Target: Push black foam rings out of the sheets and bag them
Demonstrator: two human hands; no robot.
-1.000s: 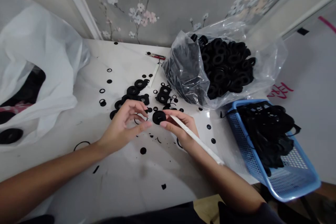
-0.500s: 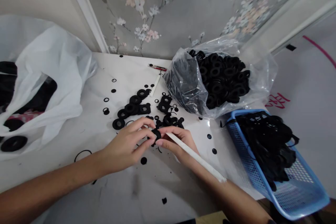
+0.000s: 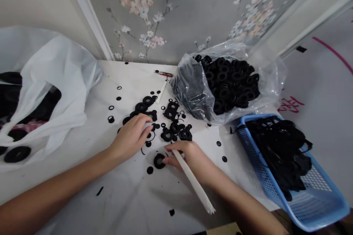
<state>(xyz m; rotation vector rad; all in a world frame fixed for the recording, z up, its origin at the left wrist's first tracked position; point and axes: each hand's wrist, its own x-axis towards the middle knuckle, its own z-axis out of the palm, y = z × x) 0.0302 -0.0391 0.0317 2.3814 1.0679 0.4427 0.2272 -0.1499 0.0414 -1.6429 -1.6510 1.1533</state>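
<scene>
My left hand (image 3: 132, 136) reaches over a row of black rubber rings (image 3: 141, 107), hiding some of them. Its thumb and fingers are curled but apart, and I see nothing held between them. In my right hand (image 3: 190, 158) is a long white stick (image 3: 193, 180) with a frayed lower end, lying across the palm side and pointing toward me. Beside the right thumb tip, a single black rubber ring (image 3: 159, 161) appears to lie on the table. More black rings (image 3: 168, 134) with small discs cluster just beyond my right fingers.
A clear plastic bag (image 3: 193, 84) full of black rings stands at the back right. Nearer on the right is a blue basket (image 3: 264, 187) with black scraps. A white bag (image 3: 63, 66) sits at left. A cutter (image 3: 165, 74) and a thin white strip (image 3: 161, 92) lie at the back.
The black ring that was between both hands is now apart from the left hand, lower on the table. My left hand has moved left and up to the row of rings.
</scene>
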